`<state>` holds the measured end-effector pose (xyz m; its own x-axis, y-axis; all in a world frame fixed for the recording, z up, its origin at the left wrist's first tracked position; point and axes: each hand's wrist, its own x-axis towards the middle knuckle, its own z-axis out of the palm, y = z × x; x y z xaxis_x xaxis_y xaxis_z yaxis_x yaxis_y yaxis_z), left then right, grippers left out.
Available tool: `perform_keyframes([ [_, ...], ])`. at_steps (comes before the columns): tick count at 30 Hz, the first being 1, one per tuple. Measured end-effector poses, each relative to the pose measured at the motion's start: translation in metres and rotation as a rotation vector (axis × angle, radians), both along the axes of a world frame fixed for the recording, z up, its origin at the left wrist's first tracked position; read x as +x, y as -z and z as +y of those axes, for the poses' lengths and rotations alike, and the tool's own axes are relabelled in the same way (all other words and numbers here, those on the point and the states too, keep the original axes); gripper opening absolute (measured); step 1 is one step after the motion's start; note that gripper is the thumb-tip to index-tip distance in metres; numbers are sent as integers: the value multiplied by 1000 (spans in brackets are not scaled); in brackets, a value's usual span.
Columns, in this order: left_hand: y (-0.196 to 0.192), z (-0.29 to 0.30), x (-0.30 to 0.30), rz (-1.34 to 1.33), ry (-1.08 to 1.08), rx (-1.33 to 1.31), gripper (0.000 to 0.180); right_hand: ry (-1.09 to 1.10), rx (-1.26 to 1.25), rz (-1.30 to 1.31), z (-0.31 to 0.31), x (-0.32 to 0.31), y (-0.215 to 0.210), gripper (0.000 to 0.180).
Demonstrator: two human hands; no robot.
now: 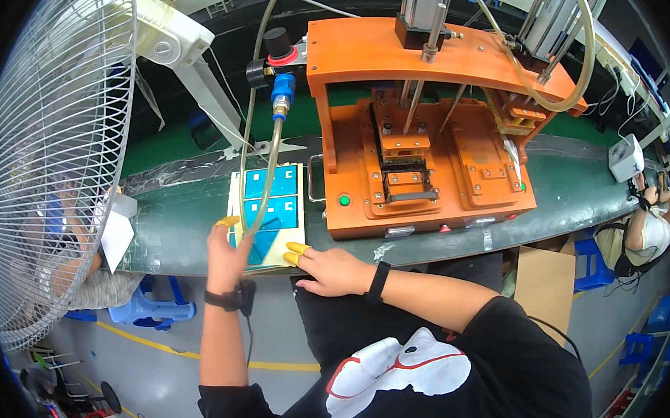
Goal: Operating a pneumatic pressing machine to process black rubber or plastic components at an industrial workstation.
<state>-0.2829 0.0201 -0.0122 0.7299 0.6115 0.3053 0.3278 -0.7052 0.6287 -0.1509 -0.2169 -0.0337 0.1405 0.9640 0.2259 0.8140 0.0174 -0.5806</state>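
Note:
Flat blue sheets (271,181) with small pale cut-outs lie in rows on a pale yellow backing board (301,235) on the bench. At the near end, one blue sheet (263,247) sits askew to the rows. My left hand (228,251) is at its left edge, thumb and index finger apart; whether it touches the sheet I cannot tell. My right hand (332,271) rests at the board's near right corner, fingers stretched out and thumb apart. Yellow finger cots cover fingertips on both hands. A clear hose (271,163) hangs in front of the sheets and partly hides them.
An orange press machine (428,210) with pneumatic cylinders stands to the right on the green bench (173,220). A wire-caged fan (61,174) fills the left side. A blue stool (151,303) is below the bench. Other people sit at far left and far right (647,234).

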Motion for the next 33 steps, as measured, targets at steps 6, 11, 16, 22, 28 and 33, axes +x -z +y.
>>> perform_keyframes([
  [6,-4,130,-60,-12,-399,200,34,-21,-28,-25,3,-4,0,40],
  [11,-54,68,-62,-24,-297,118,38,-22,134,105,-30,8,-31,27],
  [16,-105,-34,-74,116,145,137,44,84,380,69,-97,33,-85,33],
  [22,-120,-101,-32,53,500,-168,43,253,615,-195,-148,80,-129,32],
  [28,-110,-154,35,-96,606,-99,45,518,404,-431,-146,104,-145,29],
  [33,-116,-166,78,-28,602,-38,49,320,444,-428,-146,128,-137,22],
])
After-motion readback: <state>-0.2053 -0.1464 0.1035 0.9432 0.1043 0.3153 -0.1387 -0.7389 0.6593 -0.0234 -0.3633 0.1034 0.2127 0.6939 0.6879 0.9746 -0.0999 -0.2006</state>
